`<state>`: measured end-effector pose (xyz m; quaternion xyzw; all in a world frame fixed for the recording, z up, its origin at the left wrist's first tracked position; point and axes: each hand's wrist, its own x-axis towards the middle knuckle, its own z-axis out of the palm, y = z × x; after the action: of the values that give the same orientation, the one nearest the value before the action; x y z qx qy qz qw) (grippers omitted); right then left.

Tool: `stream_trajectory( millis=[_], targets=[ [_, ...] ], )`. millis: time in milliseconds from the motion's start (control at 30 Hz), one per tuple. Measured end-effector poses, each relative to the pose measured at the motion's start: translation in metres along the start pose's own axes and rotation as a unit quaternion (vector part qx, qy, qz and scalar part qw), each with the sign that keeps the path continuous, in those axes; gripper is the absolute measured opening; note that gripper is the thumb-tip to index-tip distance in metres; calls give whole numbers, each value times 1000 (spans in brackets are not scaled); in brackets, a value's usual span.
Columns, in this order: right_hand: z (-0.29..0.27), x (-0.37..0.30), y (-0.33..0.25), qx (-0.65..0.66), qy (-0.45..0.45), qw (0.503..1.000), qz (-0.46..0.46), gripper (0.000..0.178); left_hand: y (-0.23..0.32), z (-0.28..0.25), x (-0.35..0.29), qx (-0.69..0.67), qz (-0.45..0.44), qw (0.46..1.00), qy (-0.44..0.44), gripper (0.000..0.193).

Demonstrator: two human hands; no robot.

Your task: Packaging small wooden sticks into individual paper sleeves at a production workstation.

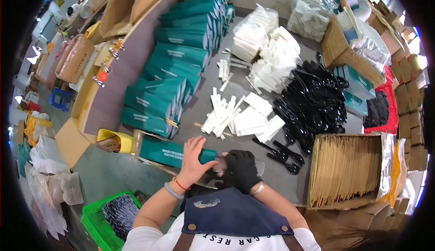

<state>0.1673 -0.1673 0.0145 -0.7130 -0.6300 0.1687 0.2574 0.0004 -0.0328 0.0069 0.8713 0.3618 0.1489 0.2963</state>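
Note:
A long green printed packet (161, 152) lies along the near edge of the table. My left hand (194, 159), bare, rests on its right part with fingers stretched and spread, the thumb reaching toward the packet's end. Just right of it, my right hand (242, 170) in a black glove is closed, its fingers curled. A dark, shiny piece shows between the hands, and a bit of clear film sticks out past the glove; what exactly the right fingers hold is hidden. Beyond the hands lie white paper strips (220, 115) and black plastic spoons (312, 101) in a heap.
Fanned green packets (165, 81) line the left side. White packets (274, 60) are piled at the back. At right stands a carton (312, 174) of upright thin brown strips. A yellow container (118, 141) sits at left; a green basket (93, 219) is on the floor.

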Motion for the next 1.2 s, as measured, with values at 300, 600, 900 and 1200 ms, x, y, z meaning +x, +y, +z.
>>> stream_trajectory(
  millis=[300,600,900,1200],
  targets=[
    [-38,-27,24,-17,164,983,78,59,-64,-73,66,205,-14,930,305,49],
    [-62,-67,55,-1,215,962,170,50,-90,-60,86,115,-51,970,206,74],
    [-103,-99,84,-68,286,929,224,44,-38,-48,156,232,-39,935,265,74],
    [-146,-265,195,-182,384,760,491,32,-16,51,150,22,-36,997,71,26]
  ],
)
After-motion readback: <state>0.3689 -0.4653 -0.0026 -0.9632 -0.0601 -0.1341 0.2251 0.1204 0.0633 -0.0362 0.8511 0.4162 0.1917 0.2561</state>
